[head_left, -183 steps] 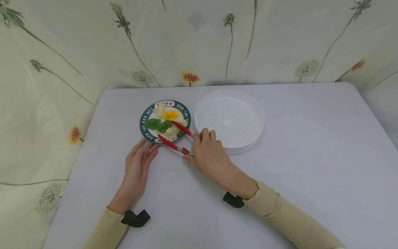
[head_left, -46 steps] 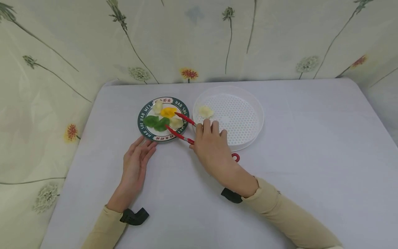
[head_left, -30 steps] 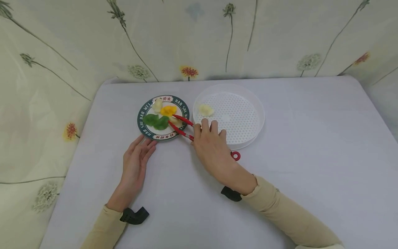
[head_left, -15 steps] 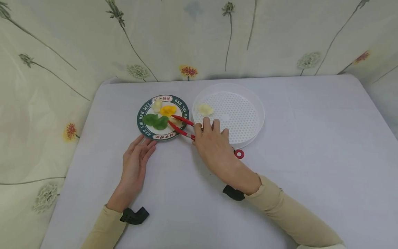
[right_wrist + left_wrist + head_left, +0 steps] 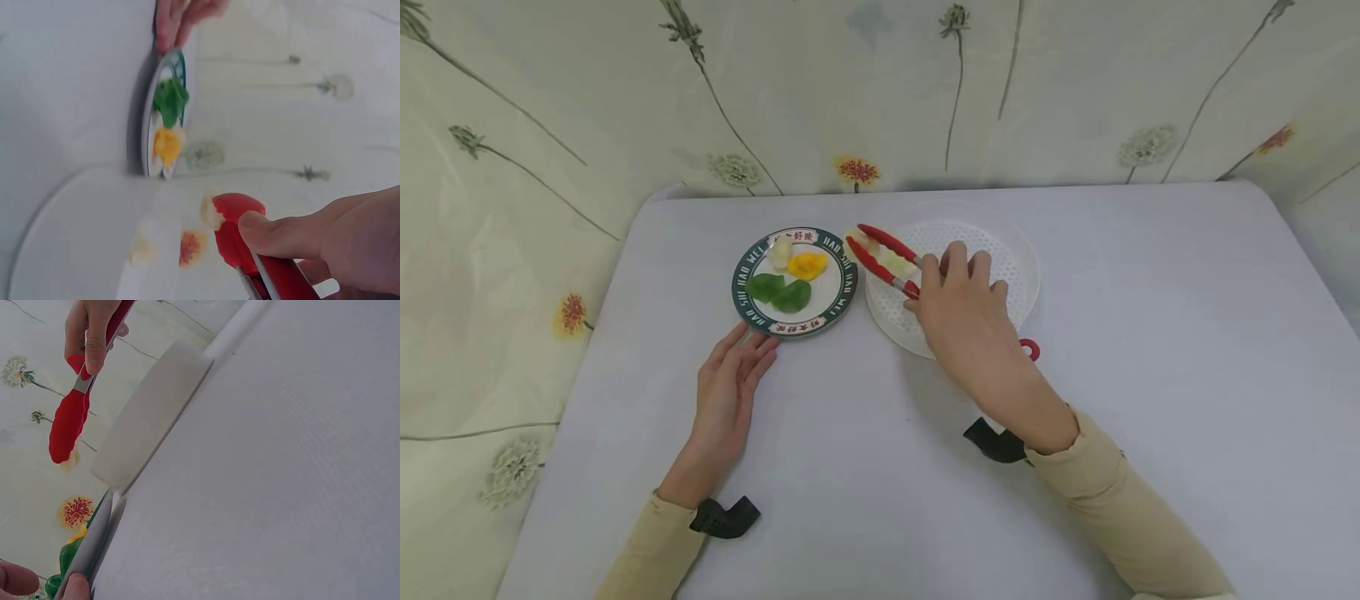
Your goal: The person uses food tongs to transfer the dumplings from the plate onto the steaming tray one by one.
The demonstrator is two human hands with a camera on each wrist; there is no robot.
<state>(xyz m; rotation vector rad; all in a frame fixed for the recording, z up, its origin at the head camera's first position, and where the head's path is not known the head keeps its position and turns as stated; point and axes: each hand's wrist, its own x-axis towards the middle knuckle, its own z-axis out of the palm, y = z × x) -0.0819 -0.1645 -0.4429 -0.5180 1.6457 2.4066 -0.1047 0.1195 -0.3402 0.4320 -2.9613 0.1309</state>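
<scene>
My right hand [image 5: 966,321] grips red-tipped tongs [image 5: 880,265], raised over the left side of a round white perforated tray [image 5: 895,321]. Between the tong tips is a pale dumpling [image 5: 867,241], partly covered by them; it also shows in the right wrist view [image 5: 211,210]. Another pale dumpling [image 5: 898,265] lies in the tray, partly behind the tongs. My left hand [image 5: 726,392] has its fingers extended, with the tips touching the near rim of a green-edged plate [image 5: 820,321]. On that plate lie two green dumplings [image 5: 791,297], a yellow dumpling [image 5: 807,266] and a white dumpling [image 5: 780,252].
The plate and tray stand side by side on a white-covered table [image 5: 1150,333]. Behind rises a flower-patterned cloth [image 5: 1037,100]. A black device [image 5: 726,517] is strapped at each wrist. The red ring [image 5: 1030,349] of the tongs sticks out behind the right hand.
Over the last half second the tongs have lifted a pale dumpling off the plate and moved right, over the tray. Earlier, another pale dumpling came into the tray. The left hand stays put.
</scene>
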